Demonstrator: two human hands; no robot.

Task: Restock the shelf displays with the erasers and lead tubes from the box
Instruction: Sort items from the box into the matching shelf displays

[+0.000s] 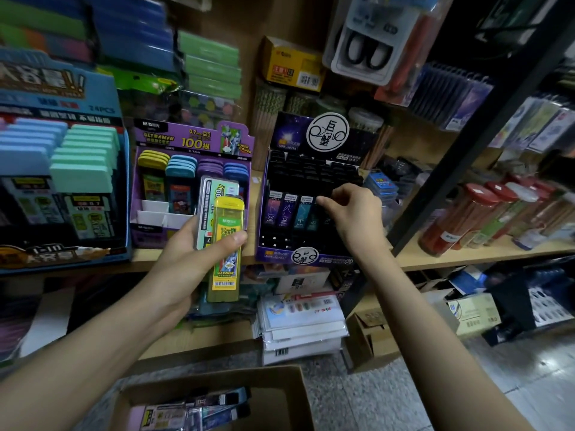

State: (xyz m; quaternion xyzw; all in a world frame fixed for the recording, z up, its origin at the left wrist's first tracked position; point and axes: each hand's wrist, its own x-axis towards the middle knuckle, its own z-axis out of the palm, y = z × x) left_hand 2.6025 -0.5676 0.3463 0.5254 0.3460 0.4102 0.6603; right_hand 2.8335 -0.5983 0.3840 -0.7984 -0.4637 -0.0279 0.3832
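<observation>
Trouble could start in the left hand [189, 253], which grips a yellow lead tube [225, 244] stacked on a pale pack [214, 194] in front of the purple display [193, 141]. Either could slide off toward the box [280, 396] on the floor. The right hand [351, 209] pinches a dark tube [315, 217] in the black display [298, 181]; a hard push could tip its neighbours.

White front compartments [155, 209] of the purple display [186, 141] stand open from above. The left hand [186, 253] and its yellow tube [227, 244] cover that display's right side. Black display [298, 175] packed tight, right hand [351, 209] over its front row, dark shelf post [460, 157] crowding just beyond.
</observation>
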